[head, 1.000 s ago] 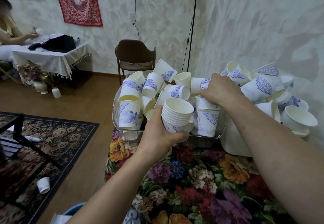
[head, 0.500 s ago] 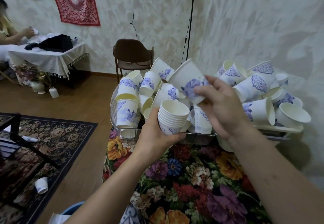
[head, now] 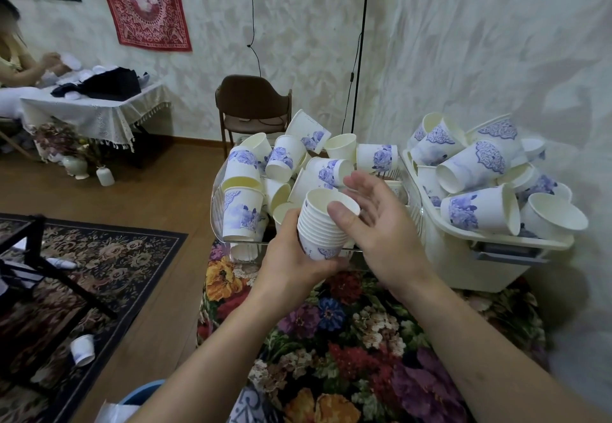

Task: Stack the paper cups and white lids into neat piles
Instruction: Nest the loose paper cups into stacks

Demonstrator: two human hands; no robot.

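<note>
**Nested cups held in the left hand, right hand spread over the rim**

The left hand (head: 291, 257) curls around the lower part of a stack of paper cups (head: 323, 224), holding it upright above the floral tablecloth (head: 331, 340). The right hand (head: 381, 224) sits just to the right of that grip with fingers straight and spread; its thumb rests on the near edge of the top rim and it clasps nothing. Directly behind the held stack, a clear tray (head: 218, 210) is heaped with loose cups (head: 284, 158) printed with blue flowers, lying at all angles. To the right of the grip, beyond the spread hand, a white basket (head: 463, 257) holds another jumble of cups, most of them on their sides. Far off to the left and below the grip, one cup (head: 82, 350) lies on the patterned rug (head: 116, 257). At the far left another person sits at a cloth-covered table (head: 89, 111); what they handle is too small to tell
</note>
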